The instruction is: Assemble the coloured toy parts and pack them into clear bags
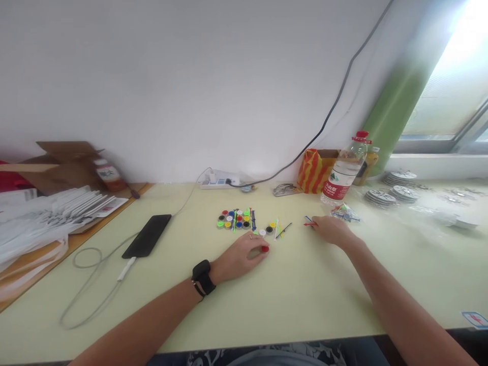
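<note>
My left hand (pixel 241 255) rests low over the table, closed in a pinch on a small red plastic disc (pixel 265 249). Just beyond its fingers lie a white disc (pixel 263 233), a black disc (pixel 269 230) and a few thin coloured sticks (pixel 282 231). To the left of these, several discs (pixel 229 218) in mixed colours sit in rows, with blue sticks (pixel 253 220) beside them. My right hand (pixel 332 231) is farther right, fingers closed around thin plastic sticks, a red one (pixel 310 224) and a blue one. Its fingertips are partly hidden.
Behind my right hand are a clear bag of small parts (pixel 346 212) and a water bottle (pixel 343 175). Stacked white discs (pixel 381 197) stand at the right. A black phone (pixel 148 236) with a cable lies left. A power strip (pixel 219 180) sits by the wall.
</note>
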### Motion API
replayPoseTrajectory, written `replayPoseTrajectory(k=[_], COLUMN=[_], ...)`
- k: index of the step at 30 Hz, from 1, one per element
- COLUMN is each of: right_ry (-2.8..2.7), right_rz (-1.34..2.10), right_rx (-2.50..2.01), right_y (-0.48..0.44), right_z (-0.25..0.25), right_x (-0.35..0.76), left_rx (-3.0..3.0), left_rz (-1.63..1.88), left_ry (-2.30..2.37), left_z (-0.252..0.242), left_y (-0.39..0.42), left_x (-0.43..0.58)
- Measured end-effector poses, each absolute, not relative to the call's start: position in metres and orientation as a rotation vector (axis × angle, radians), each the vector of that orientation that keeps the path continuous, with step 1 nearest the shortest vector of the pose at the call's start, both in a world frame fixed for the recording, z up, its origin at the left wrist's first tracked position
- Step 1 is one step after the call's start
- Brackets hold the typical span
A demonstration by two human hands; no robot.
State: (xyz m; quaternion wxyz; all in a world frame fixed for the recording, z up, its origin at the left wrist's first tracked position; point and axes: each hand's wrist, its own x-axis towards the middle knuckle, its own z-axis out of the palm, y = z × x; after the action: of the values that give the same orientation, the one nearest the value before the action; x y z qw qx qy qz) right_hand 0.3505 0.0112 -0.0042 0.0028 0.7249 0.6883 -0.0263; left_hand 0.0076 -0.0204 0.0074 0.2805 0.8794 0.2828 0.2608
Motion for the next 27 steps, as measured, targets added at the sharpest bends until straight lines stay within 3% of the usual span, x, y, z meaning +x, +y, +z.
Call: replayPoseTrajectory(k=[7, 11, 19, 27], right_ry=[2.096, 2.356, 3.05, 3.192], right_rz=[-0.12, -0.125, -0.56, -0.612], right_rx=[2.353, 2.461, 1.778, 1.677], right_y=[0.009, 0.009, -0.011, -0.012], right_z=[-0.002, 0.004, 0.002, -0.006], right_x=[0.351, 0.338, 0.289, 0.276], left_rx=[2.321, 2.285, 2.215, 2.131], left_rz=[0.67, 0.708, 0.945, 0.788], left_ry=[0.777, 0.839, 1.255, 1.012], left_z=[0.008, 0.009, 0.003, 0.001], left_y=[-0.021, -0.022, -0.004, -0.011], left_x=[0.007, 0.007, 0.001, 0.005])
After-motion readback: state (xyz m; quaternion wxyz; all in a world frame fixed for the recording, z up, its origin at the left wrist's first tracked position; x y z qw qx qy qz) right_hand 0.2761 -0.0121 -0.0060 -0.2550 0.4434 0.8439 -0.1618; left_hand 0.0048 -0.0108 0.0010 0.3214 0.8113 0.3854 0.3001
